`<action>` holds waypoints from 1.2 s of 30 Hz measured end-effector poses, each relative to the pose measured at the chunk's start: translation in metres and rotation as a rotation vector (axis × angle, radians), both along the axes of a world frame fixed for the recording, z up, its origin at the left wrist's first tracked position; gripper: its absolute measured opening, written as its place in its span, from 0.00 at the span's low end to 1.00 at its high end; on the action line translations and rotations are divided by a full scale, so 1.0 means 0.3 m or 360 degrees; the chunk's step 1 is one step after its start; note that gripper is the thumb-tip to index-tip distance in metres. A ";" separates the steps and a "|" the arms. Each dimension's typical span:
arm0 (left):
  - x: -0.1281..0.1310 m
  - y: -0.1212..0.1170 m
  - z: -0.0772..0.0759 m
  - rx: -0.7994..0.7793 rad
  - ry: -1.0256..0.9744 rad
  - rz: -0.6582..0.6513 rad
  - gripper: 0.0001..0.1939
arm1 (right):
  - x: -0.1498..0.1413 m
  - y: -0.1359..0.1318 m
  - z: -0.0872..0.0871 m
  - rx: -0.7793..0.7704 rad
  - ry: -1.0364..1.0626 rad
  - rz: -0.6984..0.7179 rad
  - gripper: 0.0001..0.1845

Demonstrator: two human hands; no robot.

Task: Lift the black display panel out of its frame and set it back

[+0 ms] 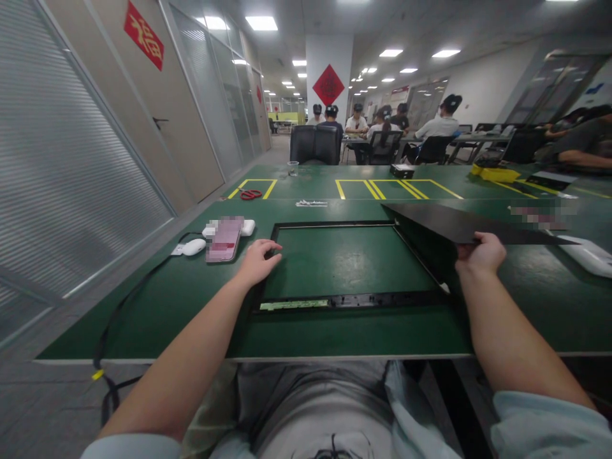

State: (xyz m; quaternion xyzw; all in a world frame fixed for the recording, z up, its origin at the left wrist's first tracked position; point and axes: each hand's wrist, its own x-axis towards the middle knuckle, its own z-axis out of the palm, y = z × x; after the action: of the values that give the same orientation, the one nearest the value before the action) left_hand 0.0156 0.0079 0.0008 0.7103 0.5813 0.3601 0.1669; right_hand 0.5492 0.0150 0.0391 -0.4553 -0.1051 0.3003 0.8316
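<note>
From where I stand, a black frame point(382, 299) lies flat on the green tabletop point(167, 331), close to the middle of its near edge, with a pale green strip point(294, 305) along the left part of its near bar. The person's right hand point(482, 254) grips the edge of a dark thin panel point(478, 224), thumb on top, holding it tilted at the frame's right side. The left hand point(261, 260) is at the frame's left side, fingers loosely bent and parted from the thumb; whether they touch the frame I cannot tell. A pinkish phone point(224, 241) lies toward the tabletop's left edge, and red-handled scissors point(251, 194) sit farther back along that edge.
</note>
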 end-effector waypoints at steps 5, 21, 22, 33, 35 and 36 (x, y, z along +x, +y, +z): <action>-0.002 -0.003 0.004 0.0005 0.0041 -0.0013 0.14 | -0.027 0.009 -0.011 -0.0202 -0.0040 -0.0033 0.14; -0.004 0.000 -0.004 0.0014 0.0089 -0.0026 0.13 | 0.016 0.044 -0.082 -0.0427 -0.0046 0.0092 0.11; -0.003 0.000 -0.003 0.0014 0.0091 -0.0027 0.14 | 0.019 0.045 -0.084 -0.0432 -0.0044 0.0095 0.11; -0.003 -0.004 0.004 -0.0001 0.0142 -0.0032 0.14 | 0.008 0.049 -0.091 -0.0431 -0.0083 0.0118 0.09; -0.002 -0.004 0.006 -0.0004 0.0155 -0.0030 0.14 | 0.008 0.050 -0.090 -0.0443 -0.0074 0.0138 0.11; -0.001 -0.005 0.006 -0.0006 0.0163 -0.0029 0.13 | 0.009 0.050 -0.089 -0.0442 -0.0069 0.0143 0.11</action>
State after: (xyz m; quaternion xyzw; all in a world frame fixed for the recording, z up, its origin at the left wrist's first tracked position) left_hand 0.0152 0.0065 0.0027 0.7326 0.5834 0.3208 0.1415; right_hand 0.5519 0.0302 0.0123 -0.5672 -0.1008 0.3389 0.7438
